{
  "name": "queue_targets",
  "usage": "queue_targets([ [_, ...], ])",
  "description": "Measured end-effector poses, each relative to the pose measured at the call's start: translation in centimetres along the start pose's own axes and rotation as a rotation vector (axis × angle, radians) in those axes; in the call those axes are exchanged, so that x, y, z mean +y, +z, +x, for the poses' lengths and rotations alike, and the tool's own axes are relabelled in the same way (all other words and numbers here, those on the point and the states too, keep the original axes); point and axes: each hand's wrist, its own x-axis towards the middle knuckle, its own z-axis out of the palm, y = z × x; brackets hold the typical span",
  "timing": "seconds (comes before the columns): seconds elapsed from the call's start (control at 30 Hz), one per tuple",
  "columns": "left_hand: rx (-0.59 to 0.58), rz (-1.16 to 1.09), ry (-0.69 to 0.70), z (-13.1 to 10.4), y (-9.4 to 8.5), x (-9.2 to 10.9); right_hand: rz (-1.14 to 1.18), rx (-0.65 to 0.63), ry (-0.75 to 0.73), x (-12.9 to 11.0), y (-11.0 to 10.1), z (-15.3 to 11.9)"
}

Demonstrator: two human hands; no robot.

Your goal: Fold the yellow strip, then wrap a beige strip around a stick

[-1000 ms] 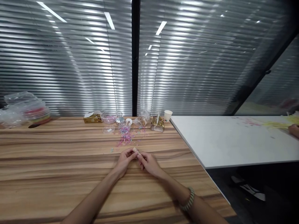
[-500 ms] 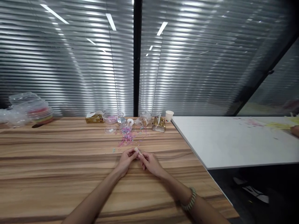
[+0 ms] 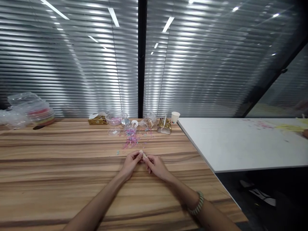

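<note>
Both hands meet over the wooden table [image 3: 72, 179], fingertips close together. A small pale, whitish piece [image 3: 142, 154] is pinched between them. My left hand [image 3: 130, 163] is closed on its left side, thumb and fingers pressed on it. On its other side my right hand [image 3: 156, 166] is closed too, thumb and forefinger at its lower end. What the piece is cannot be made out. Just beyond the hands lies a loose pile of pink, purple and blue small pieces [image 3: 131, 140]. A tiny teal piece [image 3: 117, 152] lies left of it.
At the back stand a gold tissue box [image 3: 97, 121], a clear bowl [image 3: 113, 120], a round lid [image 3: 114, 131], a gold packet [image 3: 164, 126] and a paper cup [image 3: 175, 117]. Plastic-wrapped stacked discs [image 3: 40, 115] are far left. A person's hand [image 3: 305, 133] shows at the white table [image 3: 231, 147].
The view has shifted slightly, so the things at the back sit a little higher. Both hands keep nearly the same pose around the pale piece.
</note>
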Motion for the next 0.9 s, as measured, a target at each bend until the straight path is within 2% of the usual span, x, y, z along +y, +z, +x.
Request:
queue_targets([
  [0.43,0.015,0.036,0.033,0.09,-0.30,-0.57,0.002,-0.026,0.019,-0.04,-0.06,0.14],
  [0.67,-0.009,0.026,0.015,-0.39,-0.04,0.19,0.072,-0.027,0.032,0.38,0.11,0.15],
  [0.9,0.037,-0.002,0.003,-0.45,0.12,0.36,0.127,-0.060,0.029,0.72,0.17,0.19],
])
